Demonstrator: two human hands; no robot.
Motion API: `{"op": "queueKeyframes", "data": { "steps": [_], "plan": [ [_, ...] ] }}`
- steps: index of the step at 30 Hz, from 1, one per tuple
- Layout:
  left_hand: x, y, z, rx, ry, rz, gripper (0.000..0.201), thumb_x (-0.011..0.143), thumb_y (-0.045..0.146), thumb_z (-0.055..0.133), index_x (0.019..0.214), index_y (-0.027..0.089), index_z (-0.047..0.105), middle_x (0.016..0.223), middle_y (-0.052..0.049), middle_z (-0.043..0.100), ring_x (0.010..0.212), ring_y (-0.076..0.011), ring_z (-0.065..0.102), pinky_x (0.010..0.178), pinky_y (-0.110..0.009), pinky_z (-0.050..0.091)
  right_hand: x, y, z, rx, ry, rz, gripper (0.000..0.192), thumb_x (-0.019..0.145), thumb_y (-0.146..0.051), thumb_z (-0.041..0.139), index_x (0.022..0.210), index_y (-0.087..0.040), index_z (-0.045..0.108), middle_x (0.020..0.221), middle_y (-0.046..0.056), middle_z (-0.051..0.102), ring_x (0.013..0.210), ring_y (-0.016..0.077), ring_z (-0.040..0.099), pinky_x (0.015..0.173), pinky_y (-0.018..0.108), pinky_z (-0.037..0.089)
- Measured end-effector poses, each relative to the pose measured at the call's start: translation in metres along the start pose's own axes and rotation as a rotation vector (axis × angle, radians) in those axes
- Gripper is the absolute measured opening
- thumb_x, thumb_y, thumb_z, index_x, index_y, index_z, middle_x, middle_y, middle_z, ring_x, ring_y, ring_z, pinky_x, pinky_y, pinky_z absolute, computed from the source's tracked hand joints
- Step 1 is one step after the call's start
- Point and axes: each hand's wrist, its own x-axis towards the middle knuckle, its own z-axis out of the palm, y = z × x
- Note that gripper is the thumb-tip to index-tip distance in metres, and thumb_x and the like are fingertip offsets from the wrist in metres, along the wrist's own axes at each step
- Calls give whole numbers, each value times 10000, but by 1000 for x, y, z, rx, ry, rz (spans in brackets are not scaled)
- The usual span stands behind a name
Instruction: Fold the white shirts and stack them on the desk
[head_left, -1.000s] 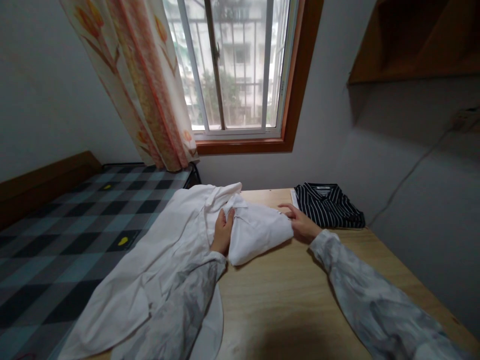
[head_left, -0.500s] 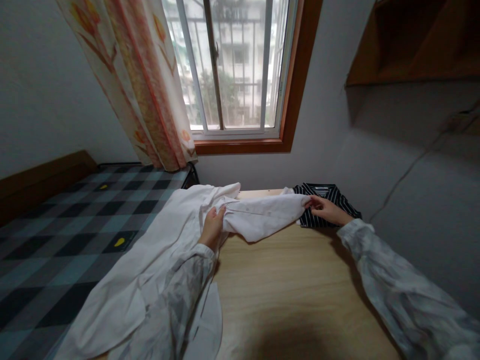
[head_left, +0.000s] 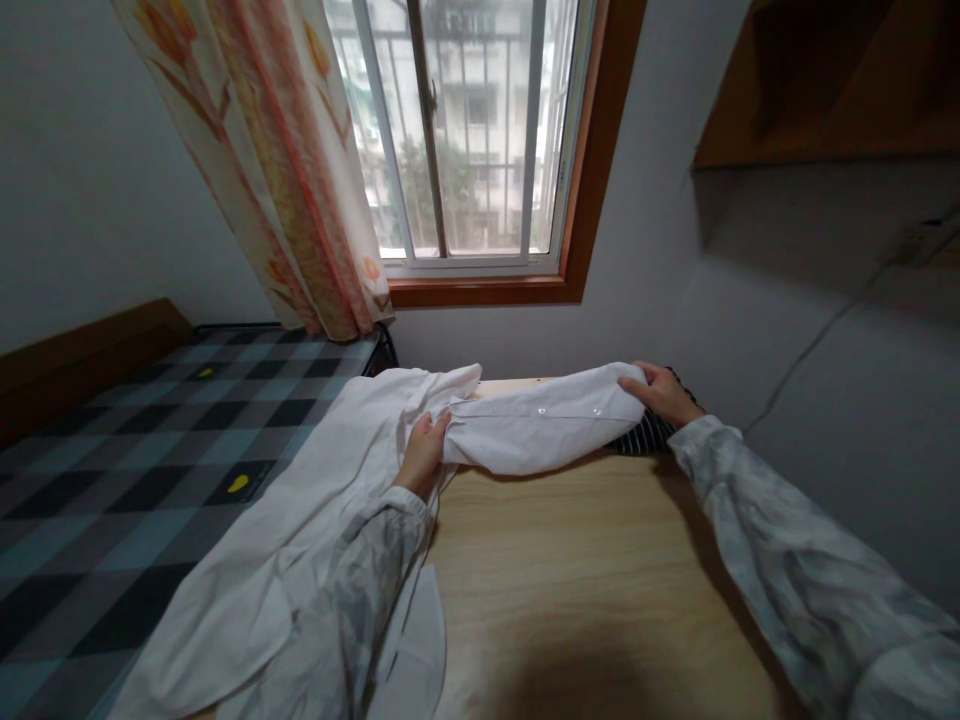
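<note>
A white buttoned shirt [head_left: 330, 470] lies spread across the left of a light wooden tabletop [head_left: 570, 560] and reaches down toward the near edge. My left hand [head_left: 425, 450] pinches a fold of it near the top. From there a white part with a row of small buttons stretches to the right. My right hand [head_left: 664, 392] grips the far end of that part, thumb on top. Behind and under it, partly hidden, is a black garment with white stripes [head_left: 643, 438].
At the left is a bed with a checked cover [head_left: 165, 430] and wooden headboard [head_left: 82, 375]. A floral curtain [head_left: 292, 180] hangs by the window [head_left: 480, 150]. A wooden shelf [head_left: 832, 120] is on the right wall, with a cable [head_left: 814, 345] below it.
My right hand has moved slightly right and up, its grip now fuller on the white fabric. The stretched part is flatter, shows its buttons and covers more of the striped garment. My left hand stays put.
</note>
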Motion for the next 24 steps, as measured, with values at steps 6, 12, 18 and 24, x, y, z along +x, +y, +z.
{"op": "queueKeyframes", "data": {
  "steps": [6,12,18,24],
  "plan": [
    [4,-7,-4,7,13,-50,453,854,606,732,1002,181,679,1003,-115,777,996,-305,707,874,-418,586,7,-19,-38,-349,44,64,542,800,-757,739,867,-222,687,673,12,623,606,172,520,591,303,383],
    [-6,-15,-1,222,-101,25,386,853,548,728,987,186,719,977,-116,775,958,-317,706,921,-438,553,-5,8,-64,-970,5,85,536,792,-759,731,872,-230,763,782,119,730,715,276,631,687,379,419],
    [-12,-18,1,423,-161,111,238,867,437,672,952,220,718,922,-71,765,868,-288,691,853,-395,526,-23,8,-26,-1064,56,-146,285,879,-445,695,964,-182,767,1074,214,744,1044,380,642,945,508,462],
    [-18,-10,6,233,-222,108,253,821,388,705,991,205,741,983,-66,793,931,-291,701,872,-397,562,-47,-55,82,-520,-153,-504,141,926,-361,720,1018,-259,748,1064,108,735,1069,332,626,1045,508,448]
  ]
}}
